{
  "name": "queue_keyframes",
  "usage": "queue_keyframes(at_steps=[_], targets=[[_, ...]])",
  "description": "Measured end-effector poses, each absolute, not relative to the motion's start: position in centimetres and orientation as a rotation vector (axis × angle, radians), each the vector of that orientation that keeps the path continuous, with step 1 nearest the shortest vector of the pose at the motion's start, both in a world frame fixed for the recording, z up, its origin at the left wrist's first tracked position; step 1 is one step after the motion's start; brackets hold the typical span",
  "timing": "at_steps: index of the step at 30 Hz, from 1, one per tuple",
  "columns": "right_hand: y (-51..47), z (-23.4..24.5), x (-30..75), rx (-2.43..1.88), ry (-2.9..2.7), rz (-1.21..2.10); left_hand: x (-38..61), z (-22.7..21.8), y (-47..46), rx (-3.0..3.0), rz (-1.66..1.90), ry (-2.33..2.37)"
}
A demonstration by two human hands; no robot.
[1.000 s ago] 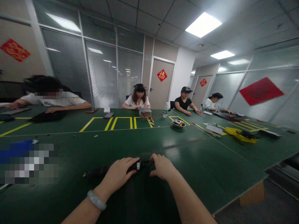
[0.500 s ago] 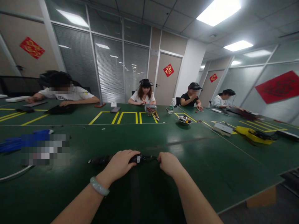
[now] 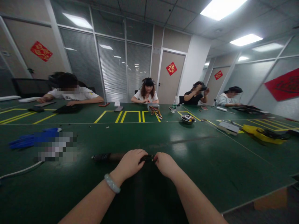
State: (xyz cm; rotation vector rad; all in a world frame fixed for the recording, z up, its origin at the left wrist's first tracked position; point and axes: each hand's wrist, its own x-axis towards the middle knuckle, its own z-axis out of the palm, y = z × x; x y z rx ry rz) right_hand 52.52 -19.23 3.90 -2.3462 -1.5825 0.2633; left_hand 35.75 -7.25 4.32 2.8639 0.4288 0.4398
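A long dark cylindrical device (image 3: 113,157) lies on the green table, its narrow tip pointing left. My left hand (image 3: 132,161) is closed over its right portion, with a bracelet on the wrist. Thin dark cord-like parts (image 3: 148,158) show between my two hands at the device's right end. My right hand (image 3: 164,163) is closed in a pinch at the end of these parts. The fingertips and exactly what they grip there are partly hidden.
Blue gloves (image 3: 35,138) and a blurred-out item with a white cable (image 3: 25,170) lie to the left. Farther off are a metal bowl (image 3: 188,120), a bottle (image 3: 174,105), a white box (image 3: 228,127) and a yellow tray (image 3: 263,135). Several people sit opposite.
My left hand has slid right along the device, leaving more of its barrel in view. The gap between my hands has narrowed. The view has shifted slightly.
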Motion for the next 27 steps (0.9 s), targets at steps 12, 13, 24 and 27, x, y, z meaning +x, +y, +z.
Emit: queue_keyframes(at_steps=[12, 13, 24, 27], targets=[[-17.4, 1.9, 51.4, -2.144, -1.544, 0.066, 34.2, 4.5, -5.2, 2.839, 0.462, 0.587], [-17.4, 1.8, 51.3, -2.133, -1.567, 0.067, 34.3, 4.4, -5.3, 2.843, 0.470, 0.587], [-18.0, 2.7, 51.0, -2.164, -1.597, 0.055, 35.0, 3.6, -5.5, 2.806, 0.509, 0.607], [-18.1, 2.8, 50.5, -2.173, -1.549, 0.060, 35.0, 3.6, -5.4, 2.797, 0.509, 0.599]])
